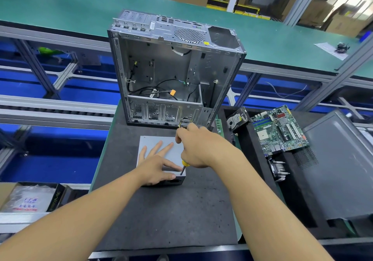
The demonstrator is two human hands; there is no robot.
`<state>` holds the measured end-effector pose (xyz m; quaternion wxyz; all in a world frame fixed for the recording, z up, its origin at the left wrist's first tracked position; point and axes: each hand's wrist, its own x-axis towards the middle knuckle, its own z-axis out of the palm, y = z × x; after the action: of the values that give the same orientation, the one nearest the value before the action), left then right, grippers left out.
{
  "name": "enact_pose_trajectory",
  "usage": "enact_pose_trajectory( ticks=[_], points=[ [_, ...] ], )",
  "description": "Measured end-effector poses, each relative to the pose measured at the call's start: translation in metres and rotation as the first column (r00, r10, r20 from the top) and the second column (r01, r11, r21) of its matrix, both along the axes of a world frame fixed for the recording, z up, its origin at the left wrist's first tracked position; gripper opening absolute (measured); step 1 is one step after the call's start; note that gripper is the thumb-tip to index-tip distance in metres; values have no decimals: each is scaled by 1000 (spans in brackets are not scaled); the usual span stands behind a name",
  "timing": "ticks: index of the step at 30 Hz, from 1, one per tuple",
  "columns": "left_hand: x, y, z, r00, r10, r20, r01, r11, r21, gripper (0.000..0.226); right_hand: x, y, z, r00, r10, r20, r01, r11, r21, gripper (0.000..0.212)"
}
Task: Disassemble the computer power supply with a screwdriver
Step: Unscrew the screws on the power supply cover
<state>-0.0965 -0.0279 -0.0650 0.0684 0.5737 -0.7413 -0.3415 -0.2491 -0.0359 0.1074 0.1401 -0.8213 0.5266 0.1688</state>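
A grey metal power supply (156, 140) lies flat on the dark foam mat (165, 210) in front of me. My left hand (155, 164) rests on its top with fingers spread, the thumb against the near side. My right hand (194, 145) grips a screwdriver (184, 168) with a yellow handle; its dark shaft stands nearly upright with the tip on the near right corner of the power supply's top. Most of the handle is hidden inside my fist.
An open, gutted computer case (171, 73) stands just behind the power supply. To the right lie a hard drive (236, 119), a green motherboard (280, 129), a heatsink (279, 170) and a grey side panel (339, 170). A green conveyor belt (70, 8) runs behind.
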Motion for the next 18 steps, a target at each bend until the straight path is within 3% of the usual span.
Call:
enact_pose_trajectory(
  ticks=[10,18],
  points=[
    [1,0,-2,1000,-7,10,7,1000,-13,29,3,0,-2,998,-30,-58,27,998,-59,26],
    [0,0,-5,1000,8,5,-7,999,-31,28,1,0,3,999,-36,-36,36,999,17,34]
  ],
)
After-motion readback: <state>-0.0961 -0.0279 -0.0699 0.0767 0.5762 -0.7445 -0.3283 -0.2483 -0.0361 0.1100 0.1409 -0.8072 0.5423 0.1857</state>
